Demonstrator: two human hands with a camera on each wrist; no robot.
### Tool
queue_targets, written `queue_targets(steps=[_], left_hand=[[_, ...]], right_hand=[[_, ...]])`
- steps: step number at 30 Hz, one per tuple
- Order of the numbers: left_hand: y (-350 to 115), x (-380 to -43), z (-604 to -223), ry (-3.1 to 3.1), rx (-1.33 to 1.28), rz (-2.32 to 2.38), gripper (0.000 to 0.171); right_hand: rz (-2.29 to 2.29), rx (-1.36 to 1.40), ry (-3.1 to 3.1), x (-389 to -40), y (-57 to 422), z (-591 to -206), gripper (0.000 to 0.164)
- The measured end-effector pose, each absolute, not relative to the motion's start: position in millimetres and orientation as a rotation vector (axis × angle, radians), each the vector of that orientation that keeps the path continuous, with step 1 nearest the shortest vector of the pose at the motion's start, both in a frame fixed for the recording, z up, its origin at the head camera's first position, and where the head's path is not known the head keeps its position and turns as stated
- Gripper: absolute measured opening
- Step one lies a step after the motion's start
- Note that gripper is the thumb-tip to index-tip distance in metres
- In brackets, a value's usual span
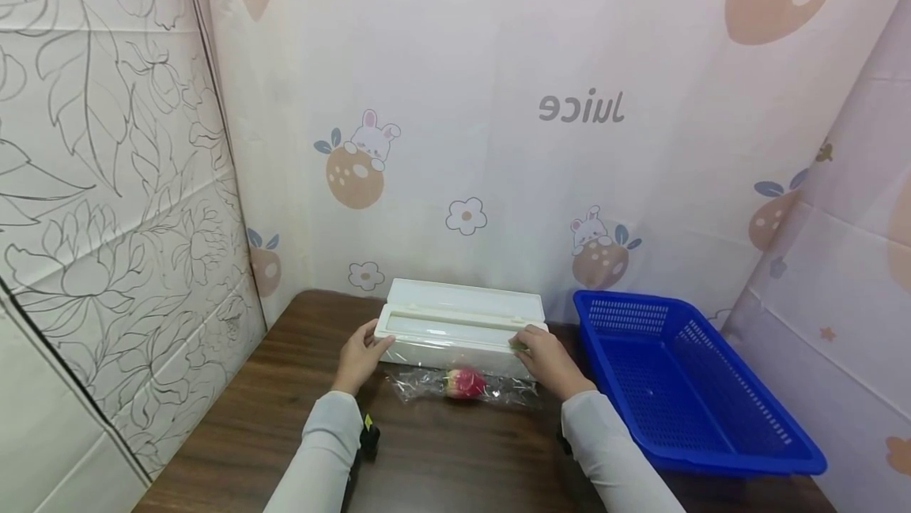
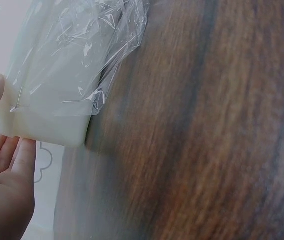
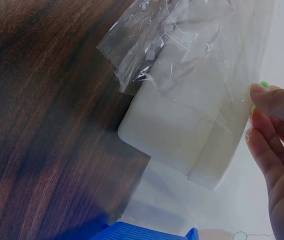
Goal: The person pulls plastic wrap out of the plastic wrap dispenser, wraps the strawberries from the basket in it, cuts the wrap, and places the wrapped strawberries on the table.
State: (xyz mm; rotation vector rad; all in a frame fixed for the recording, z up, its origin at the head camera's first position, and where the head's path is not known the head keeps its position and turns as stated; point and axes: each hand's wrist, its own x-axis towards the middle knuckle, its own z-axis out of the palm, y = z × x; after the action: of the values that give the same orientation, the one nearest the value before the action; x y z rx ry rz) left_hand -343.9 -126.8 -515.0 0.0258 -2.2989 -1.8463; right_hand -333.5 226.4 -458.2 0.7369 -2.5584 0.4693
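Observation:
A white cling film dispenser (image 1: 455,353) lies lengthwise on the table, its lid (image 1: 463,297) raised at the back. Clear cling film (image 1: 420,383) hangs over the front onto the tabletop. Under or in the film lies a red and pale yellow fruit-like thing (image 1: 466,383); which of the two I cannot tell. My left hand (image 1: 359,359) grips the dispenser's left end, thumb at the top edge, fingers against the end. With thumb and fingers, my right hand (image 1: 546,359) pinches a small green slider (image 3: 264,84) near the right end; the hand mostly hides it.
A blue plastic basket (image 1: 712,462) stands on the right, close beside the dispenser. The brown wooden table (image 1: 455,458) reaches back to a printed curtain (image 1: 455,141). Another patterned sheet (image 1: 107,181) hangs along the left side.

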Motion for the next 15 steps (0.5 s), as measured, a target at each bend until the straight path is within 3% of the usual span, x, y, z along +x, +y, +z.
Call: queue_targets(steps=[15], left_hand=[[-127.7, -345.1, -516.8, -2.303, 0.010, -1.822, 0.066]], right_hand=[[0.457, 0.878, -2.510, -340.9, 231.4, -461.8, 0.023]])
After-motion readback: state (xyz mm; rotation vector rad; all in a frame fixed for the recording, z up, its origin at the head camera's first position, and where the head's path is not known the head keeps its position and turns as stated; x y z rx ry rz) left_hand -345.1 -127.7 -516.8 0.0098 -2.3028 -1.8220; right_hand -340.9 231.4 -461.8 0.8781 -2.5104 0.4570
